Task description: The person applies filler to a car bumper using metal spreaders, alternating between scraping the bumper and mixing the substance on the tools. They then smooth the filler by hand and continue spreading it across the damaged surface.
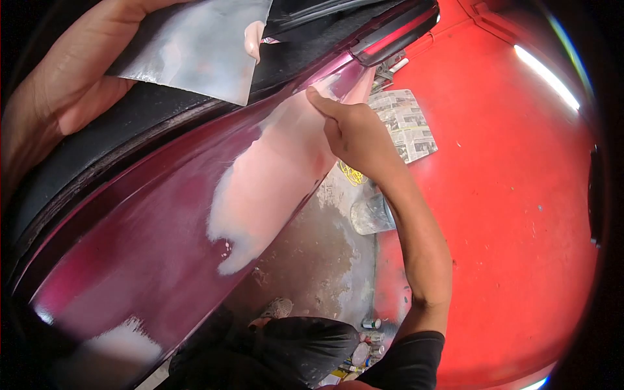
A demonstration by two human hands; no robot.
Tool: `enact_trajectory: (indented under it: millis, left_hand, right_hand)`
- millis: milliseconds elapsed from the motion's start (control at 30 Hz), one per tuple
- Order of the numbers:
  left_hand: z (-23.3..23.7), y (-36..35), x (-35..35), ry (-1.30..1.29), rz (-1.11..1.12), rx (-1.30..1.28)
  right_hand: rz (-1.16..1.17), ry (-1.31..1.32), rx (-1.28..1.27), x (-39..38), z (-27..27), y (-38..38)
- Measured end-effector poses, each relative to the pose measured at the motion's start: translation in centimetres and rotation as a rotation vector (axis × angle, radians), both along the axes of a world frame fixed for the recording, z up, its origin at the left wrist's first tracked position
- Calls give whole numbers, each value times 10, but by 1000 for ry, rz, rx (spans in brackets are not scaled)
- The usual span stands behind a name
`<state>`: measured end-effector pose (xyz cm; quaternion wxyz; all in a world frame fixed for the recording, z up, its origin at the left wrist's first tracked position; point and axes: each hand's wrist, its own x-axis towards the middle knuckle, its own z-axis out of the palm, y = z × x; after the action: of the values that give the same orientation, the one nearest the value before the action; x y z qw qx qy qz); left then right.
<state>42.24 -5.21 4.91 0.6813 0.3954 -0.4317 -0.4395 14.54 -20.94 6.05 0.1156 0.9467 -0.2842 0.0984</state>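
At the upper left, my left hand (88, 68) grips a thin grey metal sheet (195, 52) smeared with whitish residue. A small lump of pink body filler (253, 40) clings to the sheet's right edge. My right hand (354, 133) is at the upper part of a maroon car panel (156, 195), its thumb pointing up and left. Its other fingers are curled and mostly hidden, so I cannot make out what they hold. Beneath and beside it spreads a large pale pink filler patch (273, 169) with feathered whitish edges.
A bright red surface (507, 195) fills the right side. Newspaper (406, 127), coiled yellow cord (351, 173) and a clear bucket (372, 214) lie beyond the panel. Several small cans (372, 324) stand low down. Another whitish patch (123, 348) marks the panel's lower left.
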Motion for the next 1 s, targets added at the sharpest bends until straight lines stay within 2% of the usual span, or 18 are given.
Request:
enact_trajectory:
  millis: [167,267,367,467,667,767,867,967,1000]
  left_hand:
    - [1,0,-3,-4,-15,2]
    - [2,1,-4,-5,-24,-1]
    - [3,3,-3,-13,-26,8]
    - [2,3,-4,-34,1,12]
    - [2,2,-8,-47,54,14]
    - [4,3,-8,-12,26,8]
    - [4,0,-1,51,-126,-10]
    - [6,0,4,77,-197,5]
    - [6,-1,6,67,-212,3]
  right_hand:
    - [70,28,76,5,8,1]
    - [43,187,-41,3,12,-6]
    - [43,363,-419,1,15,-1]
    - [34,465,-597,-5,20,-3]
    - [115,439,-824,-15,33,-21]
    - [61,412,-831,-16,36,-20]
    - [-26,364,-848,-19,29,-20]
    - [-92,147,-710,-11,26,2]
    - [48,-14,-516,-6,28,15]
